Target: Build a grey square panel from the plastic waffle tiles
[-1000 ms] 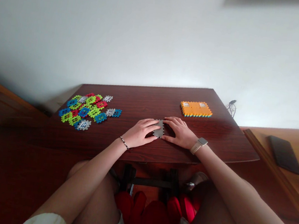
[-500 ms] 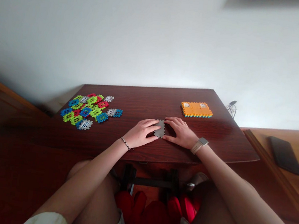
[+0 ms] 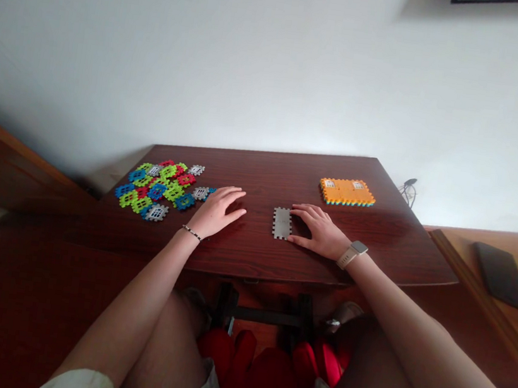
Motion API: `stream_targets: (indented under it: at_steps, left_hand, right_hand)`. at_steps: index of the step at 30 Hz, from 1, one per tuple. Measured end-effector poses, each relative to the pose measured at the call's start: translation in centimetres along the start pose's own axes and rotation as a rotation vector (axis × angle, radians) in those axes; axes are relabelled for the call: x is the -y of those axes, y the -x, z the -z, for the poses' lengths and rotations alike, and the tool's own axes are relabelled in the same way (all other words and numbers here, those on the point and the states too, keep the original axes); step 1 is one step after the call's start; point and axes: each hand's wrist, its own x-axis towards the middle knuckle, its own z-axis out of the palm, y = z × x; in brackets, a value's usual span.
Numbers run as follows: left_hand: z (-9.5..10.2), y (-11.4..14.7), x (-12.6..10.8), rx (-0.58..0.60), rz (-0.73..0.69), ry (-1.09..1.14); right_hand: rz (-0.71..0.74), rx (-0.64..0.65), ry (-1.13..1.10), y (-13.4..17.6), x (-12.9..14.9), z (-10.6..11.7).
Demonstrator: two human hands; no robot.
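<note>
A grey rectangular interlocking plastic tile (image 3: 282,224) with notched edges lies flat on the dark wooden table (image 3: 261,175). At its right edge, my right hand (image 3: 318,230) spans the side, with fingertips at the upper corner and thumb at the lower one, holding it there. My left hand (image 3: 219,212) is apart from the tile on the left, fingers and thumb spread with nothing between them. Just beyond its wrist side lies a loose pile of green, blue, red and grey interlocking tiles (image 3: 173,191), a blue one partly hidden behind the hand.
An orange stack of joined tiles (image 3: 347,193) with white windows sits at the back right of the table. A black cable (image 3: 409,191) hangs by the wall. On a wooden surface to the right lies a dark flat device (image 3: 503,276). The table's front edge runs just below my hands.
My left hand has let go of the grey tile and moved left toward the pile. My right hand stays at the tile's right edge. The view has shifted slightly.
</note>
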Motion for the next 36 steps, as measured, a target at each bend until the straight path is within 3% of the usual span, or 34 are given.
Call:
stream_targets:
  at_steps: [7,13,22,36]
  left_hand:
    - [1.8,1.6,5.2,-0.13,0.328,-0.247]
    - [2.3,3.0,7.6,-0.131,0.454,-0.312]
    - [2.1,3.7,7.6,-0.1,0.475,-0.321]
    - [1.9,3.3,7.5,-0.143,0.491,-0.242]
  right_hand:
    - [0.001,-0.006,0.0,0.2,-0.2,-0.1]
    - [0.019,-0.017,-0.002,0.2,-0.1,0.0]
    - [0.011,-0.01,0.002,0.2,-0.5,-0.3]
    - [0.02,-0.009,0.019,0.2,-0.5,-0.3]
